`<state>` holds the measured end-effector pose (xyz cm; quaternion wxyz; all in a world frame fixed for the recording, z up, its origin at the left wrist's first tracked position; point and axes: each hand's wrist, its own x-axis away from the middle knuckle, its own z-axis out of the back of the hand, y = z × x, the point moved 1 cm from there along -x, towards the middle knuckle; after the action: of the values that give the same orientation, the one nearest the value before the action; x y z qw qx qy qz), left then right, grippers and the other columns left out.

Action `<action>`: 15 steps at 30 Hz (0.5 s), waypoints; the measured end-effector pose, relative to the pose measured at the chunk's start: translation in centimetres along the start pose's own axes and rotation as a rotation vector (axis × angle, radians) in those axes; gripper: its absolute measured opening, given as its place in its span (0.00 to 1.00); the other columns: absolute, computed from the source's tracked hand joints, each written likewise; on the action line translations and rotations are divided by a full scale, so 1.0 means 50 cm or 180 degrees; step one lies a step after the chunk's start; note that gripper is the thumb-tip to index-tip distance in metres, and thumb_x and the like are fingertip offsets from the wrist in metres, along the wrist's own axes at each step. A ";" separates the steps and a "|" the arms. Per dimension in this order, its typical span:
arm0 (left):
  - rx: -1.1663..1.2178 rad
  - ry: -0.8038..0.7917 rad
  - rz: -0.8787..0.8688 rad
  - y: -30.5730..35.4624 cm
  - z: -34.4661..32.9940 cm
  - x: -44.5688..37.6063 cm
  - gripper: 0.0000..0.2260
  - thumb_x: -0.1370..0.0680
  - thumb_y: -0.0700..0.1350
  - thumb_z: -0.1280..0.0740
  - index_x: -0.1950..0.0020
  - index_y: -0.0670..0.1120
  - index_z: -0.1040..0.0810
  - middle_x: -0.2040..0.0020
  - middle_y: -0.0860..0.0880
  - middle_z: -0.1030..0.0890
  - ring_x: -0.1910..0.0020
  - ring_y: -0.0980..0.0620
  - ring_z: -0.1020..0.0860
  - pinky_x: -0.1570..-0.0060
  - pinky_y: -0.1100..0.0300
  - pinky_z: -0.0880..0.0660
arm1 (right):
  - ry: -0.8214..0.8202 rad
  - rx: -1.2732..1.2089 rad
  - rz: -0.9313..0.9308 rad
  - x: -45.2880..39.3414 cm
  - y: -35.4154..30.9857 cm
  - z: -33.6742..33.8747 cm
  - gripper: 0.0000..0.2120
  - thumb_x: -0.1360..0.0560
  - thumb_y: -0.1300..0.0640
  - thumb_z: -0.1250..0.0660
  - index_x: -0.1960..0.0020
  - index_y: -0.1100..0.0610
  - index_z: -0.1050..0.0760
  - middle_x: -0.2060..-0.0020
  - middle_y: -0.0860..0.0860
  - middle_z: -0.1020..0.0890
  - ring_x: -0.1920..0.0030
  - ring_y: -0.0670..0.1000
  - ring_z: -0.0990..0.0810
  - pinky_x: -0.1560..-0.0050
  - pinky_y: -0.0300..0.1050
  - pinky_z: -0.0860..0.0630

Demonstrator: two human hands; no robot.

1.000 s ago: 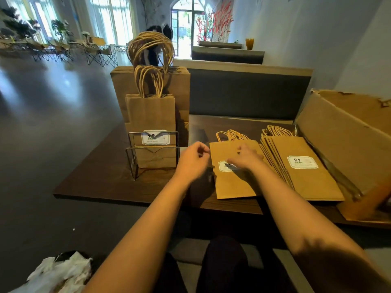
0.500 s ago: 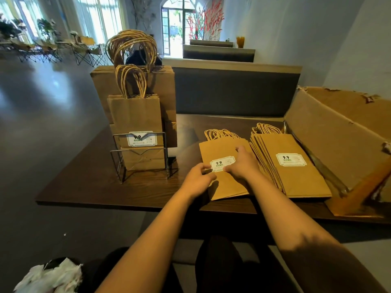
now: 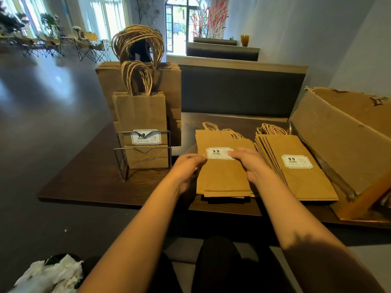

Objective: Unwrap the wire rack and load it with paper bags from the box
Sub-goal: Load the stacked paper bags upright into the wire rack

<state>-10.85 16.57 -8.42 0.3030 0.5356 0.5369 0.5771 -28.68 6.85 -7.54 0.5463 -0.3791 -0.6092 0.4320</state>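
A wire rack (image 3: 143, 154) stands on the left of the dark table (image 3: 88, 182) and holds upright brown paper bags (image 3: 140, 117) with twisted handles; taller bags stand behind the small ones. A small stack of flat bags (image 3: 222, 176) with a white label lies in front of me. My left hand (image 3: 187, 166) grips this stack at its left edge. On the stack's right side rests my right hand (image 3: 250, 163), fingers on the label. A second fanned stack of bags (image 3: 296, 166) lies to the right, beside the open cardboard box (image 3: 342, 140).
Crumpled white wrapping (image 3: 50, 273) lies on the floor at the lower left. A dark bench back (image 3: 239, 89) runs behind the table. The box overhangs the table's right end. Bare tabletop shows in front of the rack.
The small stack has been squared up and turned straighter toward me. My left hand has moved from its lower corner to its left edge; my right hand stays on top.
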 end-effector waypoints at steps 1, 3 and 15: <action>-0.0177 -0.0173 -0.0004 0.009 0.002 0.010 0.05 0.18 0.42 0.32 0.44 0.43 0.20 0.54 0.49 0.15 0.53 0.50 0.20 0.51 0.55 0.22 | -0.0095 -0.0253 0.0007 0.008 -0.005 0.001 0.32 0.26 0.64 0.24 0.25 0.57 0.31 0.40 0.60 0.18 0.49 0.58 0.15 0.58 0.52 0.16; -0.0498 -0.0368 -0.0172 0.027 0.010 0.021 0.06 0.18 0.42 0.33 0.44 0.41 0.20 0.53 0.49 0.15 0.53 0.49 0.19 0.52 0.55 0.22 | -0.0343 -0.0708 0.0122 0.026 -0.019 0.004 0.22 0.23 0.63 0.28 0.30 0.57 0.26 0.44 0.59 0.15 0.50 0.58 0.13 0.57 0.54 0.16; -0.0336 0.0706 -0.2214 0.202 0.124 0.082 0.07 0.17 0.38 0.35 0.47 0.49 0.19 0.45 0.48 0.16 0.43 0.48 0.17 0.40 0.45 0.20 | -0.0679 0.0762 0.2036 0.117 -0.175 -0.120 0.24 0.26 0.49 0.23 0.33 0.51 0.24 0.41 0.43 0.17 0.41 0.44 0.18 0.41 0.44 0.20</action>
<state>-3.73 19.74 1.39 0.4483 0.2389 0.6859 0.5210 -23.32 10.04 2.84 0.3574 -0.4368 -0.4585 0.6865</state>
